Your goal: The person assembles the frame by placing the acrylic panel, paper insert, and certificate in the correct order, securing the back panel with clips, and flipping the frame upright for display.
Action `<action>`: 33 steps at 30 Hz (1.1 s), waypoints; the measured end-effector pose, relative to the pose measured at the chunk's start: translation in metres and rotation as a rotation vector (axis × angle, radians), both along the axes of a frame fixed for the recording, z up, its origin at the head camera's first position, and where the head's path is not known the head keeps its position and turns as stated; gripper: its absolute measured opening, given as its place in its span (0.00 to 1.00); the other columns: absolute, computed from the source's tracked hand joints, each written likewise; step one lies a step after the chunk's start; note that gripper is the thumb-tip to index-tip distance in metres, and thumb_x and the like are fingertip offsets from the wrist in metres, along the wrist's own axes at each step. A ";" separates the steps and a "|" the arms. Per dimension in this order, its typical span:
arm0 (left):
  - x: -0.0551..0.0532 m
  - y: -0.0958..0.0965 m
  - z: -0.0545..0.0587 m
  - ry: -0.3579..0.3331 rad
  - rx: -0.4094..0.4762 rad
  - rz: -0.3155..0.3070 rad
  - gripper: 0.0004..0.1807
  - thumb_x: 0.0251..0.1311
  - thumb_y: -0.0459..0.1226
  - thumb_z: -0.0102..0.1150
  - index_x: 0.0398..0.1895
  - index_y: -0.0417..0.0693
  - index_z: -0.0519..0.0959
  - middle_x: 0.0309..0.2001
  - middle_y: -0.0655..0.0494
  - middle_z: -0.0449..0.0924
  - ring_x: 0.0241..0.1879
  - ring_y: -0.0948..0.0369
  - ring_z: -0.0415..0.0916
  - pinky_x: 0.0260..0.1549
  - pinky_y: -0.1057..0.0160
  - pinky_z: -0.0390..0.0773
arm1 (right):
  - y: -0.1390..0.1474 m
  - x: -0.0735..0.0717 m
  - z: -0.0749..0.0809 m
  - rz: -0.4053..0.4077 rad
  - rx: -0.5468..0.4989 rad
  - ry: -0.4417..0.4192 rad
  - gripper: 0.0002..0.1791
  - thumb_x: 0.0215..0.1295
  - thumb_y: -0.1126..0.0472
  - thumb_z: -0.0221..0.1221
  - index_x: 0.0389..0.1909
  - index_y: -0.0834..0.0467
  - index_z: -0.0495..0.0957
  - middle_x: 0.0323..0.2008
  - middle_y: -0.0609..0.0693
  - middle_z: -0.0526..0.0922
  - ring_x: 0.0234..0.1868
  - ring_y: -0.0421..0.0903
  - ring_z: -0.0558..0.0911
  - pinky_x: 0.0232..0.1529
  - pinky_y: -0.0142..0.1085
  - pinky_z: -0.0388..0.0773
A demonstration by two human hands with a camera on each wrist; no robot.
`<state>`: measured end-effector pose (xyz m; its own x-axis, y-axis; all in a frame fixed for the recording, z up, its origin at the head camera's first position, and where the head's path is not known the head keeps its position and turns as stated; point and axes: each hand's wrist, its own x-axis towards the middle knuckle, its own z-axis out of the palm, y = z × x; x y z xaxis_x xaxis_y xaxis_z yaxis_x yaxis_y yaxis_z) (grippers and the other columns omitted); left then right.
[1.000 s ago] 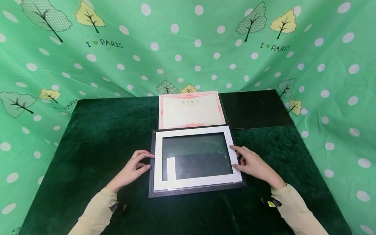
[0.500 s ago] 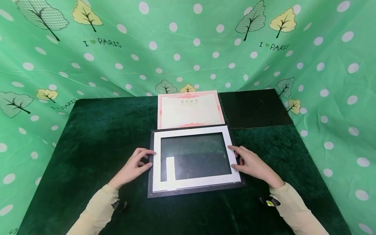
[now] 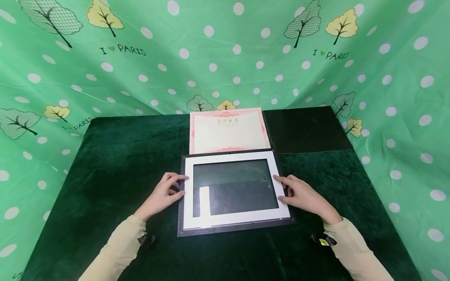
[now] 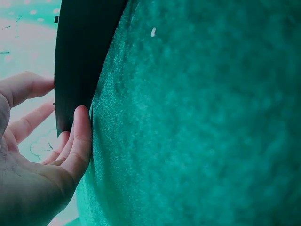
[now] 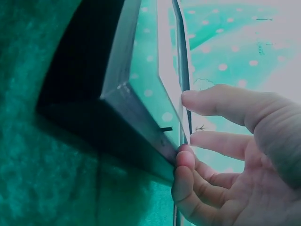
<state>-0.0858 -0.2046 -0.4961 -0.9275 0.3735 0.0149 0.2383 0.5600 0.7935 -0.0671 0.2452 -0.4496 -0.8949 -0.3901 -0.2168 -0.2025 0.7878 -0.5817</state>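
Observation:
A dark picture frame [image 3: 233, 228] lies on the table with its glass [image 3: 235, 187] in the middle and a white picture mat [image 3: 242, 214] on top. The mat reaches over the frame's right border. My left hand [image 3: 163, 194] is at the left side, index fingertip on the mat's edge and thumb tip by the frame's border. In the left wrist view, its other fingers lie against the frame's dark side [image 4: 77, 61]. At the right side my right hand [image 3: 302, 195] holds the mat's edge with index finger and thumb; its remaining fingers curl beside the frame [image 5: 141, 122].
Behind the frame lies a pink-bordered certificate sheet [image 3: 228, 132]. To its right is a flat black board [image 3: 307, 130]. A green cloth covers the table [image 3: 123, 156], and a polka-dot curtain [image 3: 211, 50] hangs along the back and sides.
My left hand has slid slightly up along the frame's left side, its index fingertip moving inward onto the mat's edge. The right hand stays at the right edge.

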 end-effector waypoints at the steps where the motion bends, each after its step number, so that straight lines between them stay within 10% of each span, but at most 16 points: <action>1: 0.000 0.000 0.000 -0.001 0.001 -0.002 0.22 0.58 0.32 0.66 0.56 0.48 0.76 0.53 0.47 0.64 0.44 0.54 0.69 0.40 0.61 0.80 | 0.000 0.000 0.000 0.004 -0.002 -0.001 0.34 0.59 0.60 0.66 0.66 0.62 0.68 0.35 0.48 0.69 0.27 0.40 0.68 0.23 0.33 0.68; 33: -0.020 0.008 0.005 0.017 -0.021 0.015 0.23 0.59 0.31 0.63 0.58 0.44 0.72 0.62 0.40 0.54 0.47 0.48 0.72 0.42 0.52 0.80 | 0.005 -0.009 -0.004 0.039 -0.031 -0.036 0.29 0.60 0.59 0.66 0.62 0.62 0.72 0.33 0.49 0.68 0.25 0.42 0.67 0.22 0.33 0.67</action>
<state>-0.1055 -0.1968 -0.4910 -0.9327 0.3599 0.0232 0.2432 0.5802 0.7773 -0.0758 0.2499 -0.4532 -0.8706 -0.4317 -0.2360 -0.2110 0.7609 -0.6136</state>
